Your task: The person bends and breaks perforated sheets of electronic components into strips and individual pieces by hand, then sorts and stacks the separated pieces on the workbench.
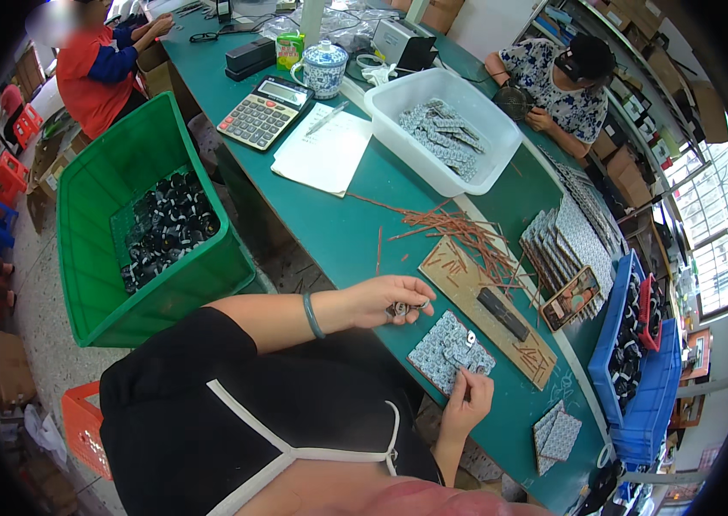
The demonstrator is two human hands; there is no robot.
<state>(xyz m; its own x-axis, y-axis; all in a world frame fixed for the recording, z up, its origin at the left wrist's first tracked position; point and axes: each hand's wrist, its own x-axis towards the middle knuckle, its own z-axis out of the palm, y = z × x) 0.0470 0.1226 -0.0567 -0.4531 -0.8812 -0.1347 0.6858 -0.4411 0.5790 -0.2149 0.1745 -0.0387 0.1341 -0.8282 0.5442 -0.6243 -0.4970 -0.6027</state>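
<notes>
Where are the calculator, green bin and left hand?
Calculator (262,115): head view, on its keypad.
Green bin (93,225): head view, on its wall.
Left hand (383,299): head view, middle of the hand.

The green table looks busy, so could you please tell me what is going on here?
At the green table, a person's left hand holds a few small metal pieces. Their right hand has its fingertips at a patterned grey square panel; whether it grips anything is hard to tell. Beyond the panel lie a wooden board and loose brown strips. Across the table, a co-worker handles a dark round item.
</notes>
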